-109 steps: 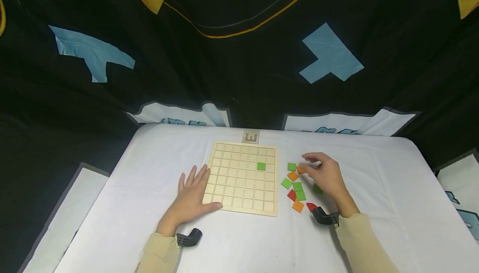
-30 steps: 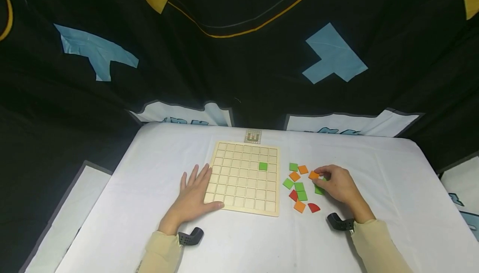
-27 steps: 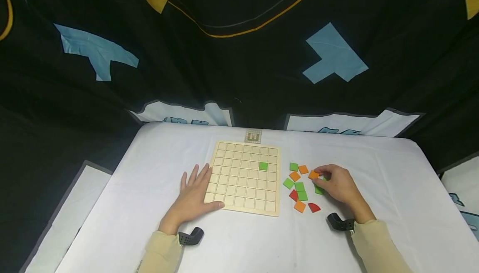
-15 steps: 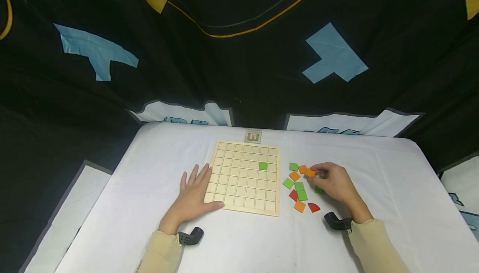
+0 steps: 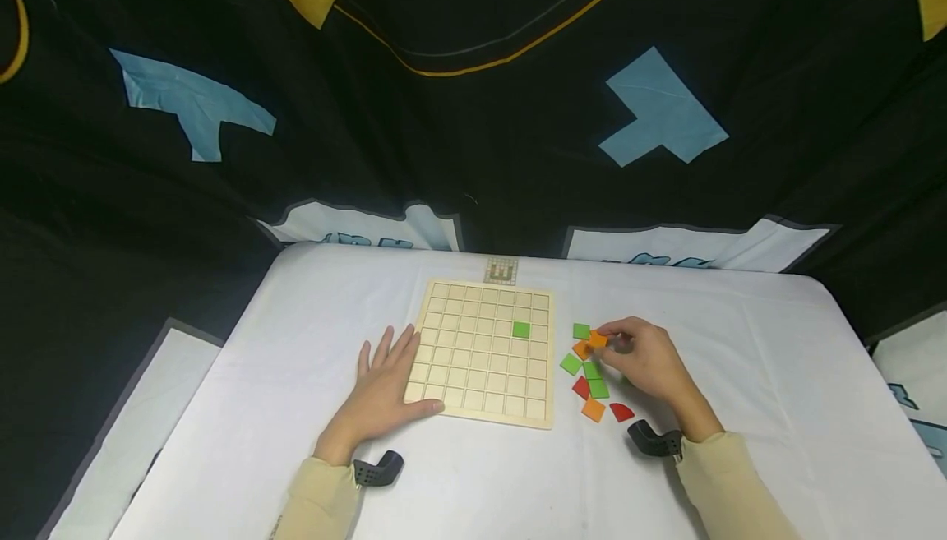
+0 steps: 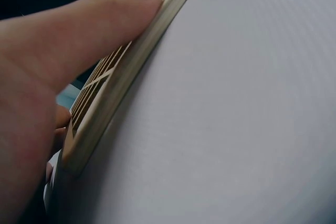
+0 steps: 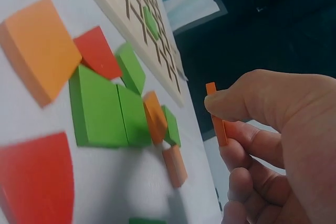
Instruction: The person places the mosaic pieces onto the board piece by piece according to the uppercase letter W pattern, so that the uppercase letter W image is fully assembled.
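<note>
My left hand (image 5: 381, 392) rests flat at the left edge and near corner of a wooden grid board (image 5: 473, 359), its fingers spread; in the left wrist view the thumb (image 6: 115, 17) lies over the rim. One green square tile (image 5: 521, 330) sits in a board cell. To the right of the board, my right hand (image 5: 644, 359) pinches an orange tile (image 7: 219, 129) between thumb and fingers, raised off the table. Beneath and beside that hand lie loose tiles: green squares (image 7: 100, 111), orange squares (image 5: 593, 410), a red piece (image 5: 581, 387) and a red quarter-round piece (image 5: 621, 413).
A small card with a grid pattern (image 5: 501, 270) lies behind the board. White cloth (image 5: 473, 482) covers the table, and a dark printed curtain (image 5: 459, 137) hangs behind it. A green tile (image 7: 148, 221) shows at the bottom of the right wrist view.
My right hand has moved left with the orange tile, from the right side of the loose tiles towards the board. The left hand has stayed on the board.
</note>
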Tool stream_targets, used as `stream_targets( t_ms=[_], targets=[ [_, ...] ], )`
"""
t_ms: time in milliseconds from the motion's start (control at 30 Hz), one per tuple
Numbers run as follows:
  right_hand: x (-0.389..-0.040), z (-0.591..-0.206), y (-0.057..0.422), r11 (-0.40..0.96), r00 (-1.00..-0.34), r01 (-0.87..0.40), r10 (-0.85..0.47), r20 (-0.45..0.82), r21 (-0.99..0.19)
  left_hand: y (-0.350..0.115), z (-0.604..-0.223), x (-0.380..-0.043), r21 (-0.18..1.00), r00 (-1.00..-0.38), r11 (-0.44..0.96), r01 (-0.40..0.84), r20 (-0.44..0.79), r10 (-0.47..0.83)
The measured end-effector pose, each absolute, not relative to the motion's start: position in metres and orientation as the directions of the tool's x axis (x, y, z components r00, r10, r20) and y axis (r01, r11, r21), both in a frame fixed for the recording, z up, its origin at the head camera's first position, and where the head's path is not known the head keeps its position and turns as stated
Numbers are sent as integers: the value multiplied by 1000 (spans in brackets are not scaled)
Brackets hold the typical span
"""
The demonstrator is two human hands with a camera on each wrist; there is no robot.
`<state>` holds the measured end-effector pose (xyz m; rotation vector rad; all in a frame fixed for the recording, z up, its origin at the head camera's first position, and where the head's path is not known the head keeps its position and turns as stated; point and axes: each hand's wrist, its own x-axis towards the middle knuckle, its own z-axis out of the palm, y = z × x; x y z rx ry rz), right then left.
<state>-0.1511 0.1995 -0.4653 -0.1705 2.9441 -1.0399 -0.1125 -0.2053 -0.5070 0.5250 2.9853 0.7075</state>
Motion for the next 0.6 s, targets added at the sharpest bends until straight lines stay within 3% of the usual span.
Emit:
stream_targets(
  t_ms=[600],
  targets=[
    [-151,-469,167,716,-984,-165,-168,62,-679,-206,-508,-114,426,-942,846,320,46,333]
  ],
)
